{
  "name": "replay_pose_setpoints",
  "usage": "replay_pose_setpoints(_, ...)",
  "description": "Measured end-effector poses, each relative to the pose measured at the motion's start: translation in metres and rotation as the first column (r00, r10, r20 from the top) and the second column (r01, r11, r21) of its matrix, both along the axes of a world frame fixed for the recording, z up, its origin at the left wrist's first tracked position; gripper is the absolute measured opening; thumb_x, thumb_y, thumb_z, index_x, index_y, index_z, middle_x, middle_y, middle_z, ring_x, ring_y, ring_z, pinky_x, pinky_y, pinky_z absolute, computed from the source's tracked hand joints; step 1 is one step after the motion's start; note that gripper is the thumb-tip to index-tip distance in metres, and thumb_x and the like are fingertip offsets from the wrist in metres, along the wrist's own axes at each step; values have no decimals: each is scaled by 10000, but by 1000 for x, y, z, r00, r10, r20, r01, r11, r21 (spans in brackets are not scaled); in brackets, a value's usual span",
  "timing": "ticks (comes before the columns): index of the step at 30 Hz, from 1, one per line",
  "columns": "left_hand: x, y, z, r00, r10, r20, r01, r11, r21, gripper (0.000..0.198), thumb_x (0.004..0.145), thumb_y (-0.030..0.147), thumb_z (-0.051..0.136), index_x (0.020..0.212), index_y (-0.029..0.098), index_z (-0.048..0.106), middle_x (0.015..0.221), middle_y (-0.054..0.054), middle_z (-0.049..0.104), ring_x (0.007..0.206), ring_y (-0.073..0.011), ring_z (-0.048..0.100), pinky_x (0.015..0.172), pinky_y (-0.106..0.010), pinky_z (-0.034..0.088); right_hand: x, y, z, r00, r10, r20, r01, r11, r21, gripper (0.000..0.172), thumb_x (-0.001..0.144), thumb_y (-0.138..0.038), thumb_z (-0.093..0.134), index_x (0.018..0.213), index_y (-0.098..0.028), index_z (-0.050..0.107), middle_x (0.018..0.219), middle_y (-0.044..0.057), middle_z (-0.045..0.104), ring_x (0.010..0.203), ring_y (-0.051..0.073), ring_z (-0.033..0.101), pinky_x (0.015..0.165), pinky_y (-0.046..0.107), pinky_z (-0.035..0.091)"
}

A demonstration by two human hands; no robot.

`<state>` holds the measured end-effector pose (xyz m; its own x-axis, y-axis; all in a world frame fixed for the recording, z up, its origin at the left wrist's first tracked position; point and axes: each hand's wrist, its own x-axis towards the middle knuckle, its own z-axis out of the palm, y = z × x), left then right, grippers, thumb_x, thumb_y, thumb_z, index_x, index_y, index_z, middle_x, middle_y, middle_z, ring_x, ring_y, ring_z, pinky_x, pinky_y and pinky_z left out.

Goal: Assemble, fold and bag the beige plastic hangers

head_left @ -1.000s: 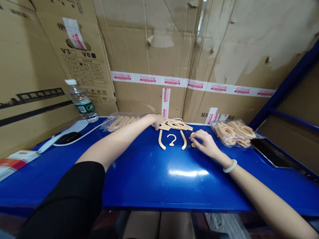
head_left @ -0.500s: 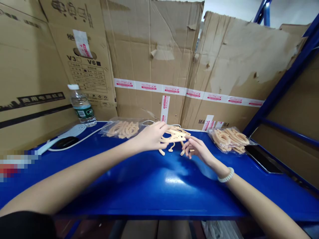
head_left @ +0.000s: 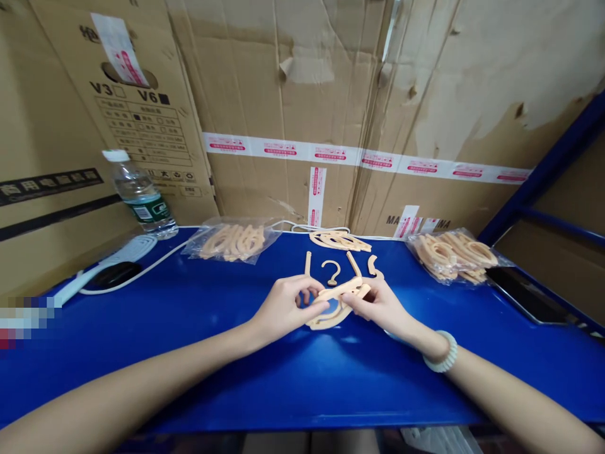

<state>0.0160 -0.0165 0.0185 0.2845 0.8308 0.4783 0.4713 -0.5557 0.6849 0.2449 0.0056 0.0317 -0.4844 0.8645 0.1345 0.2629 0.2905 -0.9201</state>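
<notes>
Brown cardboard sheets (head_left: 265,82) are filling the upper part of the frame, and the glossy blue surface (head_left: 227,391) is spreading across the lower half. Two clear plastic bags of beige parts are lying on it, one left of centre (head_left: 231,243) and one at the right (head_left: 456,252). You are bringing both bare hands together at the centre of the frame, the left hand (head_left: 283,309) and the right hand (head_left: 387,309) almost meeting. Between them you are holding the beige, curved, flat-sided set of parts (head_left: 331,323), just below the middle. Your left fingers are pinching its left end against the thumb; your right fingers are pinching its right end, the thumb lying on top. Behind it, a beige pile of flat curved pieces (head_left: 340,241) is lying near the cardboard. Two slim beige strips, (head_left: 308,263) and (head_left: 353,263), are flanking a beige question-mark-shaped hook (head_left: 333,272), and a short beige curved piece (head_left: 372,265) is lying just right of them. You are apparently handling the set's overlapping parts; the next move is probably calling for steady pinches at both ends, so neither part is slipping onto the loose strips.
</notes>
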Motion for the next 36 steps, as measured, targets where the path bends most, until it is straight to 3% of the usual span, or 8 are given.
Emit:
replay_pose_setpoints(5,5,-5,-11,997,-1,72,6,997,-79,171,874,331,680,894,179,754,680,9,667,512,-87,484,514,-214,395,4,-3,2,999,39,-13,-40,994,-98,365,852,-534,709,855,-171,662,528,-54,549,411,78,465,391,208,354)
replay_pose_setpoints(13,3,-4,-14,978,62,199,-38,992,-121,232,943,355,585,886,163,704,759,-18,649,608,-116,571,521,-205,445,16,13,10,1000,7,18,-4,984,-176,420,797,-567,746,777,-155,667,579,2,628,480,131,611,444,234,496)
replay_pose_setpoints(19,3,-1,-9,940,130,316,-58,972,-228,306,944,442,576,862,160,661,725,-16,639,543,-114,574,466,-206,484,19,12,14,994,-108,16,108,994,-11,362,791,-501,772,686,-159,717,573,-7,562,457,79,433,410,230,344)
replay_pose_setpoints(25,0,2,-10,926,172,336,-86,963,-254,308,919,454,602,822,163,636,682,1,603,528,-110,561,469,-205,475,20,15,8,951,-266,-157,232,951,-205,356,697,-489,850,745,-146,769,631,2,551,512,69,343,410,224,248)
replay_pose_setpoints(28,0,2,-11,936,171,308,-98,966,-239,306,928,437,591,794,165,627,699,-4,609,571,-120,572,508,-215,466,23,19,9,915,-303,-265,235,936,-260,361,709,-486,848,812,-147,777,636,-4,553,508,68,381,400,212,296)
replay_pose_setpoints(32,0,-2,-6,972,54,229,-19,989,-150,281,944,398,554,791,172,619,784,-28,628,744,-163,605,681,-268,497,22,21,8,918,-234,-321,133,943,-306,344,706,-444,869,846,-164,725,694,11,645,593,111,615,506,216,508)
replay_pose_setpoints(34,1,-6,-2,973,-99,210,130,982,-139,277,942,405,552,794,175,598,919,-58,649,876,-193,619,810,-316,508,19,19,3,934,-169,-314,61,943,-328,348,681,-406,894,833,-175,683,757,30,700,684,152,708,575,228,572)
replay_pose_setpoints(36,2,-8,0,928,-266,260,326,918,-226,298,931,452,574,817,177,574,1085,-97,646,990,-223,625,872,-349,515,16,16,-2,941,-117,-318,11,948,-317,348,675,-366,904,826,-183,649,786,29,720,728,180,746,608,245,604)
